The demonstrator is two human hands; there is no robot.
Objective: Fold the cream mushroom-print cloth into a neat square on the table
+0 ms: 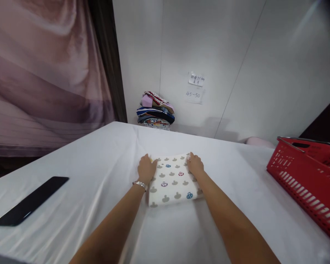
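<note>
A folded white cloth (172,179) printed with grey, blue and purple mushroom shapes lies on the white-covered table in front of me. My left hand (147,168) grips its far left corner, thumb on top and fingers curled round the edge. At the far right corner, my right hand (195,164) holds the cloth in the same way. A silver bracelet (140,185) circles my left wrist. The fingertips of both hands are partly hidden behind the cloth's edges.
To the right stands a red plastic basket (305,183) with a metal handle. A flat black object (30,201) lies at the left. Beyond the table's far edge is a stack of folded fabrics (156,112). Handwritten paper signs (194,95) hang on the wall; a pink curtain (44,73) hangs at left.
</note>
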